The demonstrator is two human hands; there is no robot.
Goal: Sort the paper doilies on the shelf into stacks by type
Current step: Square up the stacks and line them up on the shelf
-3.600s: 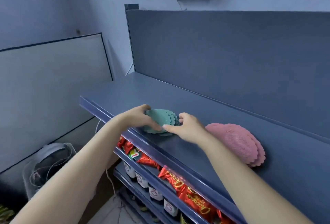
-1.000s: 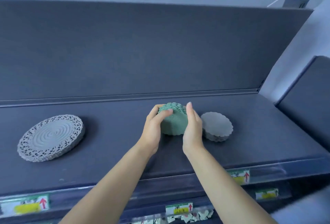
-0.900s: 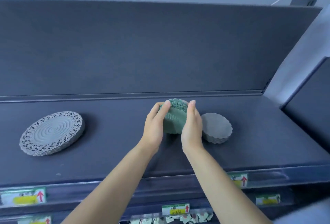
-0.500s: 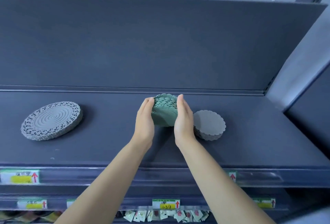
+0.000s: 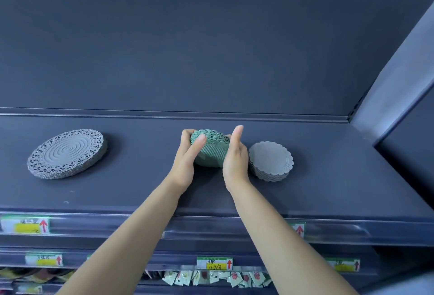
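A stack of green scalloped doilies (image 5: 211,151) is tilted up on edge on the dark shelf (image 5: 141,184), squeezed between both hands. My left hand (image 5: 186,156) grips its left side with the thumb over the front face. My right hand (image 5: 234,156) presses flat against its right side, thumb pointing up. Just to the right lies a flat stack of small grey scalloped doilies (image 5: 270,160), close to my right hand. Far to the left rests a stack of larger grey lace-edged doilies (image 5: 67,152) with a ring pattern.
The shelf's back panel (image 5: 211,55) rises straight behind the stacks. A side panel (image 5: 399,87) closes the shelf at the right. Price labels (image 5: 24,224) run along the front rail, and small packets (image 5: 211,279) hang on a lower shelf.
The view has swung from a shelf with pink doilies to this one. Over the last second both hands keep squeezing the green stack upright; my right thumb has lifted and the stack shifted slightly.
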